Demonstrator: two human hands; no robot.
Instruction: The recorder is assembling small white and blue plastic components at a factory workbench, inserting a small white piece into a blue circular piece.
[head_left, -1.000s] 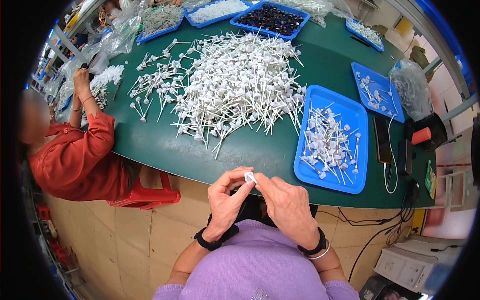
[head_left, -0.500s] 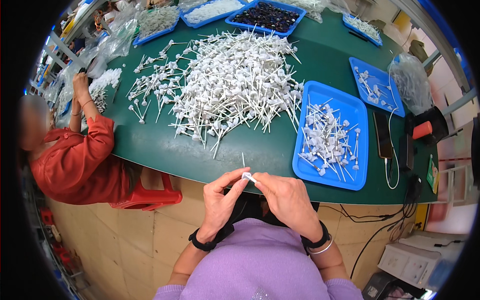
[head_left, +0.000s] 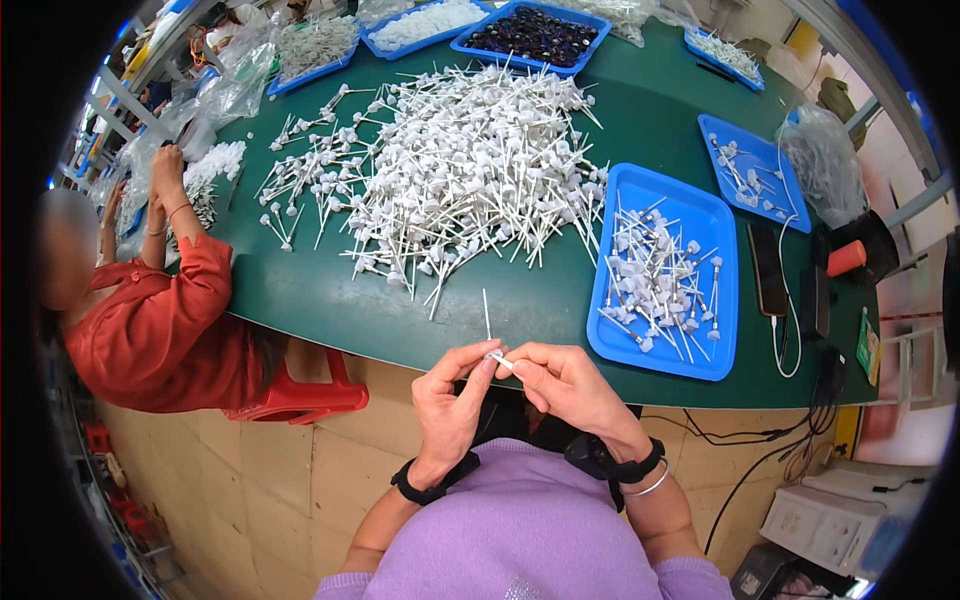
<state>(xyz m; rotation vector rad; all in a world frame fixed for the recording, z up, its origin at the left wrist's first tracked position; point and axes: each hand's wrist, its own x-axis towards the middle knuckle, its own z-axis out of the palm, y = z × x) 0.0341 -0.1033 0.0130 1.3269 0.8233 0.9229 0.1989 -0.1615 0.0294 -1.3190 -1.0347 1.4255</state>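
Across the green table (head_left: 300, 290), white stick parts (head_left: 470, 170) surround 2 blue trays (head_left: 610, 330).

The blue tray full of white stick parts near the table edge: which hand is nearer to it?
Right. The right hand is just left of the blue tray; the left hand is beyond it, farther left.

Beyond the fingers, a white parts heap (head_left: 470, 170) covers the green tabletop (head_left: 310, 290); a blue tray (head_left: 662, 270) sits up-right, a phone (head_left: 767, 269) beside it.

Green table (head_left: 320, 290), large heap of white stemmed parts (head_left: 470, 170) at centre, blue tray (head_left: 700, 345) right of heap, phone (head_left: 767, 270) beyond tray.
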